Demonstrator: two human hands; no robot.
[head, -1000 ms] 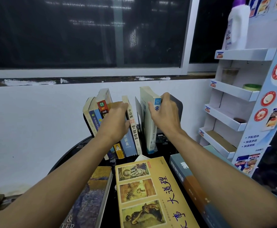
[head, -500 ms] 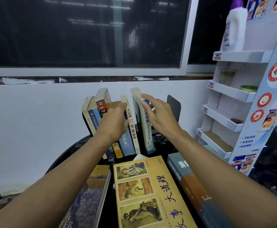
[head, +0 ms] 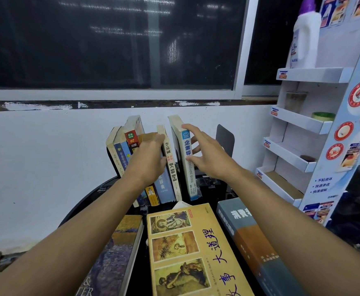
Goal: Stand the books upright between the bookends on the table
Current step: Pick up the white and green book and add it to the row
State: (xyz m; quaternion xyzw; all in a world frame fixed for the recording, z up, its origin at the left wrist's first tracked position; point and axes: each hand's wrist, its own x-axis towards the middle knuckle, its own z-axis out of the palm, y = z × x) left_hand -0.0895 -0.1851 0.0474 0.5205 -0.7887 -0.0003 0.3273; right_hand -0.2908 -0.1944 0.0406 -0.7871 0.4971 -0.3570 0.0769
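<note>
The left hand (head: 147,159) is curled over the spines of a row of leaning paperback books (head: 129,146), which seems to be gripped, though the fingertips are hidden from view. The right hand (head: 211,157) is held spread open, its index fingertip set on the top of a tall white book with a blue-labelled spine (head: 187,167) and its thumb touching that spine lower down. This book is stood nearly upright just right of the row. A dark metal bookend (head: 225,139) is seen further right, apart from it. All are borne on a round black table (head: 78,206). Nearer, a yellow picture-covered book (head: 196,248), a grey and orange book (head: 251,238) and a painted-cover book (head: 114,253) are laid flat
</note>
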